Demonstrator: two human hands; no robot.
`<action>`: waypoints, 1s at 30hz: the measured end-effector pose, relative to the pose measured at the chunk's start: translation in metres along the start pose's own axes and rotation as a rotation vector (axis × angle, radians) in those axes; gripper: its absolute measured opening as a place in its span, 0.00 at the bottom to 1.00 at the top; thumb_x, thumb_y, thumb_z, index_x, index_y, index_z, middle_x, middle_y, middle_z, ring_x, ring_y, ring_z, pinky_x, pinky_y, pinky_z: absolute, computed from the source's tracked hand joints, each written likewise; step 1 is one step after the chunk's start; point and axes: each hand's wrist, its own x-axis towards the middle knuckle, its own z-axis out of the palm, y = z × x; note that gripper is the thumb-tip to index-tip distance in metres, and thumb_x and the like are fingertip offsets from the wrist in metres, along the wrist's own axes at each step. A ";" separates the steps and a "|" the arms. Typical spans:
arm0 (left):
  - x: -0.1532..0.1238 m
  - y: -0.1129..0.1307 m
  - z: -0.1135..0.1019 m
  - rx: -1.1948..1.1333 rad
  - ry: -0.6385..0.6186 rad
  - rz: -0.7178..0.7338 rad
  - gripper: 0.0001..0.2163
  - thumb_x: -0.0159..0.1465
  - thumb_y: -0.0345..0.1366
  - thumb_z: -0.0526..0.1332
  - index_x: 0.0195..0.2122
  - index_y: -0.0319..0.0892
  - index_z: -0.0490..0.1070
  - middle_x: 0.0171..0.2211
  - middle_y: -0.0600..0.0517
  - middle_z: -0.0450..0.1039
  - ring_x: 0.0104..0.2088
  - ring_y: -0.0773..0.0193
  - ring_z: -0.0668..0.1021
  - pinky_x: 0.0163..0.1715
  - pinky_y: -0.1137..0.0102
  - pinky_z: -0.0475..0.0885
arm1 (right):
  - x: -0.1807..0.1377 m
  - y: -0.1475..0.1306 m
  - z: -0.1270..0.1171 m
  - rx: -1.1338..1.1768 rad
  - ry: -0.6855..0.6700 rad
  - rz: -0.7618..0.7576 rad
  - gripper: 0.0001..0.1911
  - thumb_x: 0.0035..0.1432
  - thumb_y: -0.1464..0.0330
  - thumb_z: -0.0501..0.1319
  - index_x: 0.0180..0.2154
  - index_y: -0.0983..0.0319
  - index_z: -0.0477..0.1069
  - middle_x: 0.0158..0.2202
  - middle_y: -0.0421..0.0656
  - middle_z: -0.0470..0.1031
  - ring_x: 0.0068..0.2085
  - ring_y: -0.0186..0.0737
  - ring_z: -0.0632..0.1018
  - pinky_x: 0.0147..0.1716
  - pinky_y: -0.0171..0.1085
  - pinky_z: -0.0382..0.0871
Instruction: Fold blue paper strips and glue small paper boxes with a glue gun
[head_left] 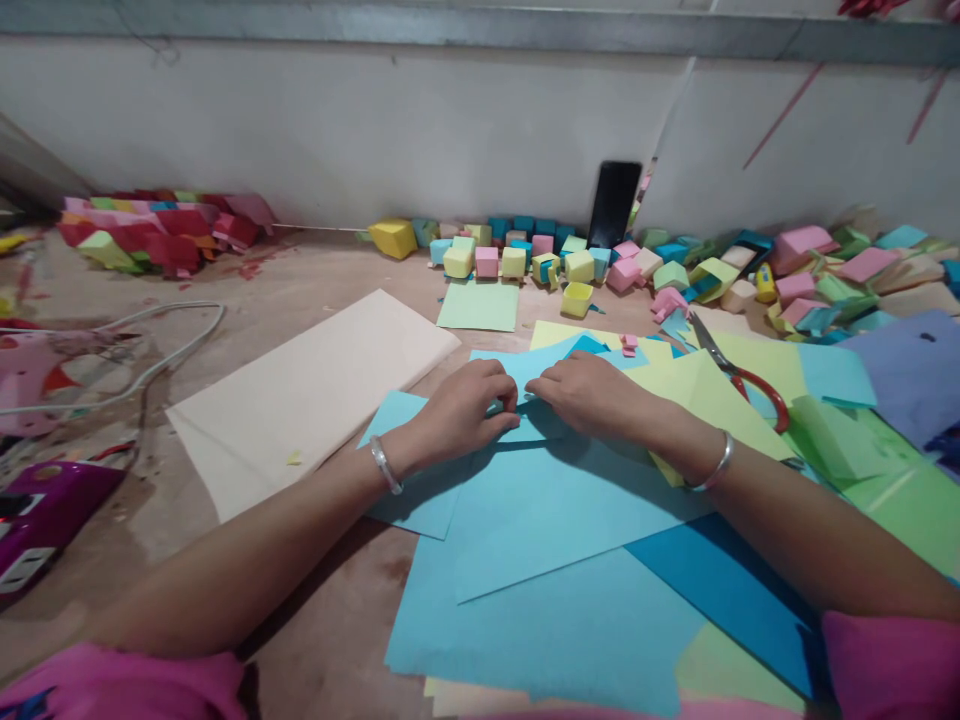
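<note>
Over a pile of light blue paper sheets (555, 510), my left hand (469, 405) has its thumb and fingers pinched on a light blue piece of paper (536, 408). My right hand (592, 395) faces it from the other side, fingertips bent down and pressed together on the same piece. A small gap separates the two hands. Part of the piece is hidden under the fingers, so its exact shape cannot be made out. A smaller blue sheet (412, 500) lies beneath my left wrist. Yellow paper (705, 390) lies under my right forearm.
Red-handled scissors (739, 375) lie open right of my right hand. Small paper boxes (514, 262) line the wall beside a leaning phone (615, 203). Cream paper (315, 400) lies left. A pink glue gun (34, 375), white cable (180, 345) and purple power strip (56, 510) occupy the far left.
</note>
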 end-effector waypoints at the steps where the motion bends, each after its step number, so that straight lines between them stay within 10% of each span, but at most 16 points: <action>1: 0.000 0.001 0.000 0.030 0.044 0.008 0.05 0.61 0.36 0.63 0.31 0.41 0.70 0.34 0.50 0.69 0.36 0.60 0.70 0.35 0.67 0.63 | 0.000 0.000 0.000 0.004 0.011 0.011 0.14 0.64 0.76 0.49 0.42 0.65 0.72 0.34 0.48 0.76 0.32 0.38 0.70 0.32 0.39 0.49; 15: -0.004 0.015 -0.001 0.231 -0.130 0.117 0.08 0.65 0.34 0.57 0.35 0.42 0.76 0.31 0.48 0.72 0.34 0.58 0.71 0.31 0.65 0.57 | 0.003 0.011 0.008 0.321 0.018 0.192 0.12 0.63 0.70 0.52 0.38 0.63 0.74 0.36 0.45 0.77 0.36 0.38 0.72 0.31 0.35 0.52; 24: -0.002 0.014 0.009 0.269 0.133 -0.018 0.10 0.61 0.41 0.65 0.38 0.41 0.70 0.38 0.47 0.69 0.38 0.55 0.68 0.36 0.64 0.62 | 0.003 0.007 0.006 0.343 -0.002 0.160 0.08 0.62 0.70 0.55 0.34 0.63 0.73 0.35 0.45 0.77 0.35 0.37 0.71 0.31 0.34 0.52; 30: -0.003 0.012 0.011 0.170 0.087 0.002 0.05 0.63 0.37 0.63 0.37 0.44 0.76 0.38 0.48 0.69 0.37 0.58 0.68 0.36 0.64 0.62 | 0.005 0.007 0.010 0.293 -0.042 0.226 0.11 0.64 0.65 0.54 0.33 0.62 0.71 0.35 0.45 0.77 0.35 0.38 0.72 0.31 0.34 0.51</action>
